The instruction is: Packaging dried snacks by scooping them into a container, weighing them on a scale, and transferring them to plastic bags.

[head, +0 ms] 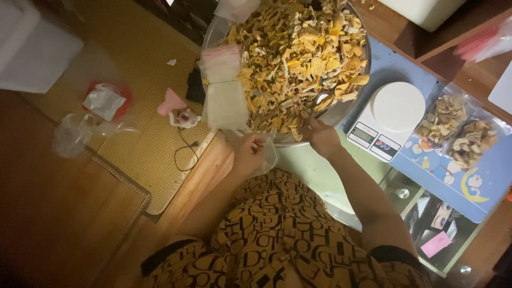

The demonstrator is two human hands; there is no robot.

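Lap: patterned black-and-tan clothing fills the near edge, both forearms reaching forward from it.
Left hand: fingers pinched shut on the rim of a clear plastic bag, which hangs at the near edge of the tray.
Right hand: fingers curled at the heap's near edge, touching the dried pieces; whether it grips any I cannot tell.
Step in hand: by my judgement, filling the bag with dried pieces, the left hand keeping its mouth open just beside the right.
Next move: it seems to call for carrying a pinch across the short gap into the bag without spilling over the rim.
Round metal tray: just beyond both hands, heaped with yellow and tan dried pieces; a metal spoon lies in the heap near the right hand.
Empty bags: stacked on the tray's left side.
White kitchen scale: right of the tray, on a blue mat.
Filled bags: two, beyond the scale.
Floor, left: woven mat with pink and white oddments, well apart.
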